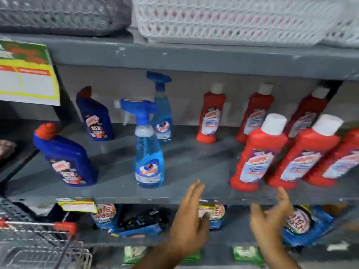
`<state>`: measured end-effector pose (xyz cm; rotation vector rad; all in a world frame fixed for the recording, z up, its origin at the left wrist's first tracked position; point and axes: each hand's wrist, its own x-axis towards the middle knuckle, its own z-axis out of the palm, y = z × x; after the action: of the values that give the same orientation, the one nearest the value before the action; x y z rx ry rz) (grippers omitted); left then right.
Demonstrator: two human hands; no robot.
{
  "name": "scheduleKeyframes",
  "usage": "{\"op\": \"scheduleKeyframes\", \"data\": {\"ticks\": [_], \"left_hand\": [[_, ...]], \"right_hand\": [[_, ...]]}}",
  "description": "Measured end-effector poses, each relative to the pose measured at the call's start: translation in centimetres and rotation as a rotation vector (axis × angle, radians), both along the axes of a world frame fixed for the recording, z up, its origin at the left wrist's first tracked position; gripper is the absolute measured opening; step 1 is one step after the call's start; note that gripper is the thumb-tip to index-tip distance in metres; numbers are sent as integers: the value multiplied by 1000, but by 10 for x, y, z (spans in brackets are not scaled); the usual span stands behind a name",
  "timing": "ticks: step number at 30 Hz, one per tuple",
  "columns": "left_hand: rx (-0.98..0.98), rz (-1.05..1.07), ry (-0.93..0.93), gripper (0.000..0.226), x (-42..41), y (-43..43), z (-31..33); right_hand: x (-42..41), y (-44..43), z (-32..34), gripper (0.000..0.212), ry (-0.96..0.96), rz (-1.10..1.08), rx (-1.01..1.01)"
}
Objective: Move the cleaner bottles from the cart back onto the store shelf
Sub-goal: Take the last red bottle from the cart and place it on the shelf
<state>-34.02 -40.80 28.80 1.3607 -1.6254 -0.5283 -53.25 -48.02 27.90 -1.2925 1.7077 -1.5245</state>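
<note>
Both my hands are empty, fingers spread: left hand [191, 216] and right hand [272, 216] hover just below the front edge of the grey shelf [194, 164], where red cleaner bottles [256, 154] stand at its right end. I judge I'm between bottles; next, turn to the cart [38, 247] at lower left and grasp another

Shelf [194, 167]: grey, scuffed.
Left: two dark-blue bottles [66, 158] stood.
Middle: two spray bottles [148, 152] stood.
Right: red bottles [258, 154], white-capped, stood.
</note>
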Motion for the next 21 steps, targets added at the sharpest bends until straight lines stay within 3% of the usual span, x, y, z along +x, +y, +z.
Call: {"op": "scheduleKeyframes", "data": {"ticks": [3, 6, 10, 14, 21], "left_hand": [[227, -7, 154, 76, -62, -52, 5], [330, -63, 293, 81, -96, -85, 11], [211, 53, 283, 91, -80, -80, 1], [221, 161, 292, 92, -51, -66, 0], [294, 143, 302, 89, -39, -69, 4]], "right_hand": [[-37, -36, 15, 76, 44, 357, 194], [-39, -44, 20, 78, 231, 587, 154], [-21, -35, 22, 82, 311, 684, 166], [6, -29, 19, 83, 392, 817, 216], [18, -25, 12, 87, 427, 746, 232]]}}
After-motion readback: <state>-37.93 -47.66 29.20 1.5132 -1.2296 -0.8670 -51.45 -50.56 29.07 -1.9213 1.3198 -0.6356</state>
